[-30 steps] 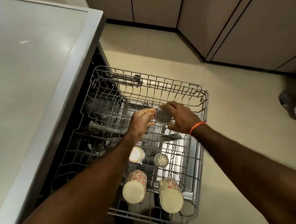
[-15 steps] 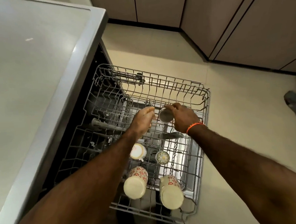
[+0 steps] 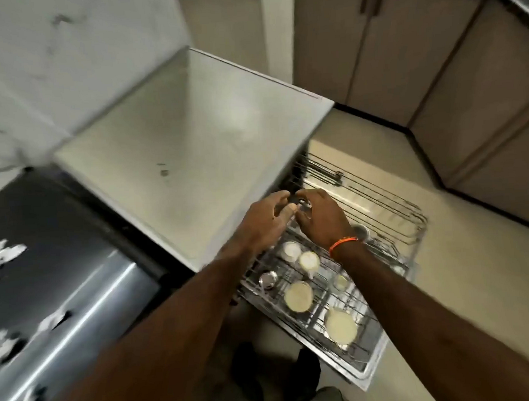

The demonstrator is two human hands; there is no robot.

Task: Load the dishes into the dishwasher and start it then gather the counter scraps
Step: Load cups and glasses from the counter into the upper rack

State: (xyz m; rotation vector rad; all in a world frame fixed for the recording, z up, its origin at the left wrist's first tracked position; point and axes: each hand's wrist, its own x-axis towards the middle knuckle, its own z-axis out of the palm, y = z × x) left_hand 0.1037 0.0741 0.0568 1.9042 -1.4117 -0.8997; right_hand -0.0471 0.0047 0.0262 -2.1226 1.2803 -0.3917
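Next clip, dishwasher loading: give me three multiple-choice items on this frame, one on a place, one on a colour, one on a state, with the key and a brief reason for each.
1. Where are the two hands?
A. over the pulled-out rack, beside the dishwasher's top
B. flat on the dark counter
C. on a cabinet door

2. What colour is the band on the right wrist?
A. blue
B. orange
C. green

3. How do the cups in the rack stand?
A. mouths up
B. upside down, bases up
C. stacked in one pile

Key: 1 A, the left hand and right hand meet above the rack at the edge of the dishwasher top. 2 B, the wristband is orange. 3 B, each cup shows a flat pale base, and they stand apart.
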